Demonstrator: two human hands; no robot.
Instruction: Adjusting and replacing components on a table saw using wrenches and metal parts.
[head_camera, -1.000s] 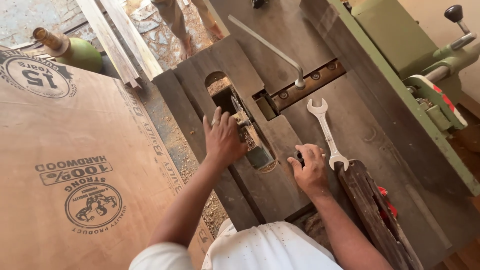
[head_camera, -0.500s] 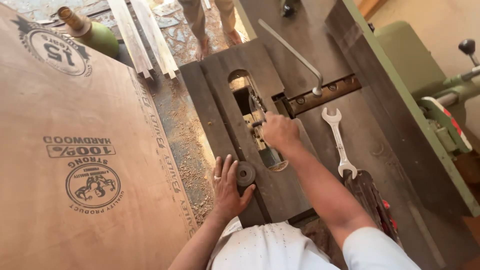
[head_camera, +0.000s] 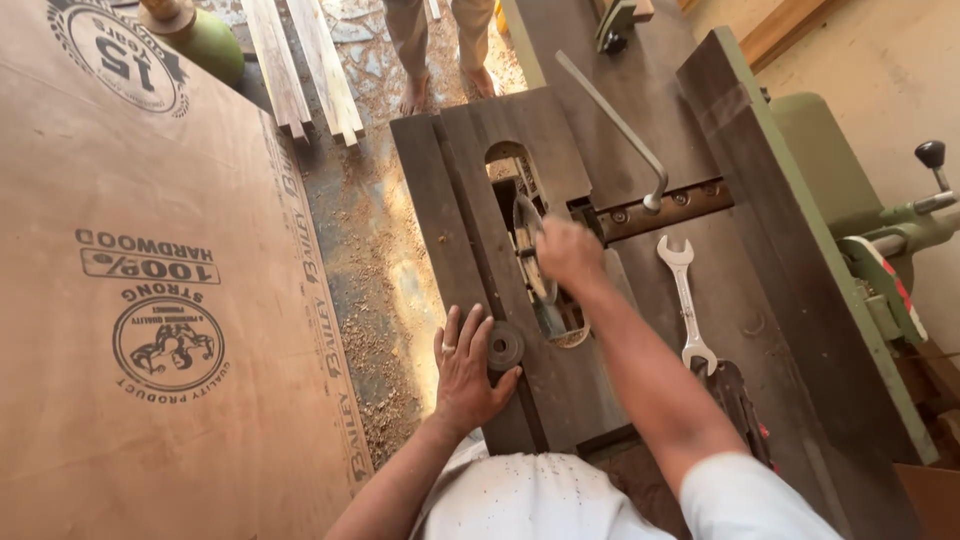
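Steel blade (head_camera: 530, 262) now under raised right hand (head_camera: 568, 252).

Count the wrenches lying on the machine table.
1. A double open-ended wrench lies flat on the table, right of the right hand and below the bent metal bar. Others may be hidden behind the arm.

Round and oblong black stamps (head_camera: 165, 315) mark the brown plywood sheet (head_camera: 60, 420) at left.

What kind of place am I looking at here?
Most likely a woodworking shop: a table saw with its circular blade exposed, a stamped plywood sheet leaning beside it, and sawdust on the floor.
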